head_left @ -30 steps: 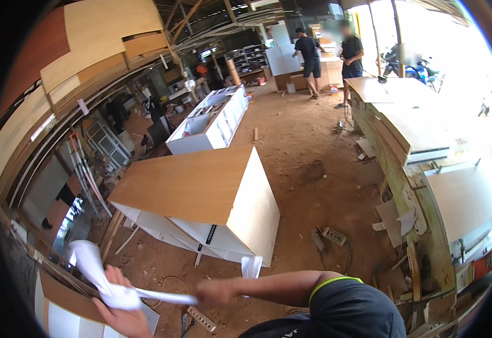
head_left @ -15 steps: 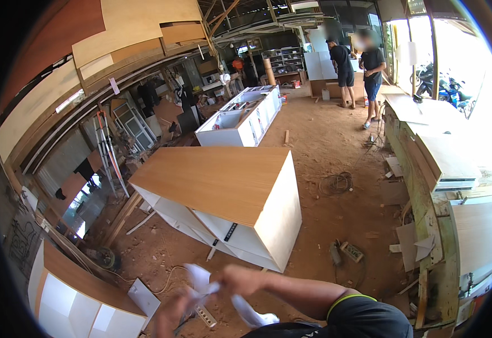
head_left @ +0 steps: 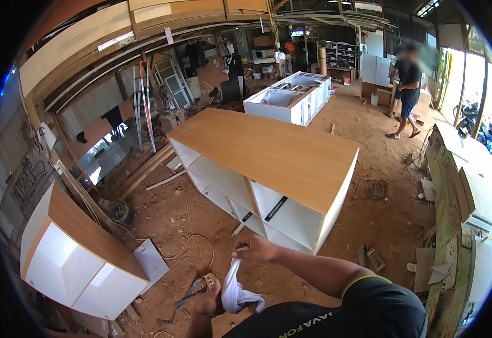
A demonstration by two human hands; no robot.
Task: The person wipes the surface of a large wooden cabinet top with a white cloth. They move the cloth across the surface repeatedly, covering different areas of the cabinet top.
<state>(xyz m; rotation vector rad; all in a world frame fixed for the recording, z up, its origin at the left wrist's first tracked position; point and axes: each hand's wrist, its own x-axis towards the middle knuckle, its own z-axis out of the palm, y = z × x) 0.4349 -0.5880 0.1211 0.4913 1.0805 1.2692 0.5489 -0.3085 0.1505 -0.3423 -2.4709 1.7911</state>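
My right hand (head_left: 251,249) pinches a twisted white cloth (head_left: 236,290) near its top; the cloth hangs down in a bunched loop in front of my chest. Just left of its lower part is my left hand (head_left: 206,299), low in view, with fingers partly hidden; whether it grips anything is unclear. Behind that hand a power strip (head_left: 210,280) lies on the dirt floor among cords. Beyond my hands stands a large cabinet (head_left: 268,158) with a wood-coloured top, white compartments and black rails inside.
A smaller cabinet (head_left: 82,253) stands left with a white panel beside it. Farther are a white cabinet carcass (head_left: 285,112), a ladder (head_left: 144,107) and two people (head_left: 408,90). A long bench with boards (head_left: 471,197) runs along the right; a cable coil (head_left: 373,190) lies on the floor.
The view has swung right and down. My right hand has lifted one part of the cloth, which now hangs below it. My left hand has lowered. The two people stand closer together.
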